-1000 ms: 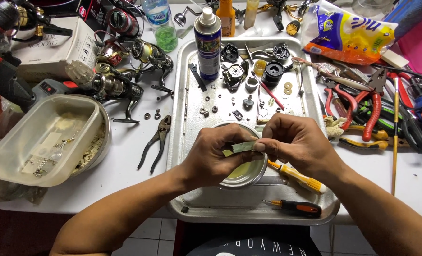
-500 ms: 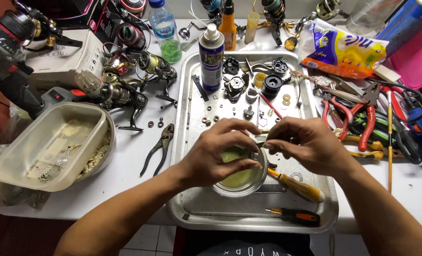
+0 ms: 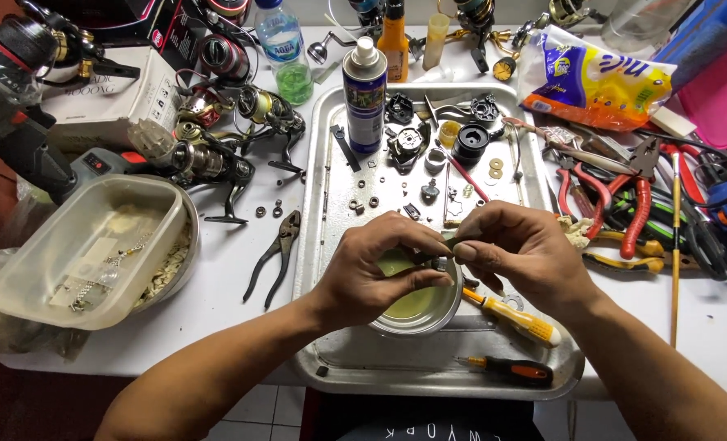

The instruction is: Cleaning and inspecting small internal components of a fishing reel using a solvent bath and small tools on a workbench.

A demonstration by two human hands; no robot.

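My left hand (image 3: 380, 269) and my right hand (image 3: 523, 257) meet over a small round metal bowl (image 3: 417, 314) of yellowish liquid on a metal tray (image 3: 331, 196). Between the fingertips of both hands sits a small dark metal part (image 3: 439, 263), held just above the bowl's rim. The left hand's fingers curl around it from the left. From the right, thumb and forefinger of the other hand pinch it. Most of the part is hidden by my fingers.
On the tray lie a spray can (image 3: 364, 94), several small reel parts and washers (image 3: 461, 147), a yellow-handled screwdriver (image 3: 515, 317) and an orange-and-black one (image 3: 510, 370). Fishing reels (image 3: 216, 139), black pliers (image 3: 274, 253) and a plastic tub (image 3: 86, 249) sit left. Red pliers (image 3: 625, 196) and a snack bag (image 3: 596, 77) sit right.
Both hands have stayed together over the bowl, shifting slightly toward the tray's front. The pale strip seen between the fingers earlier is out of sight; a small dark part shows now.
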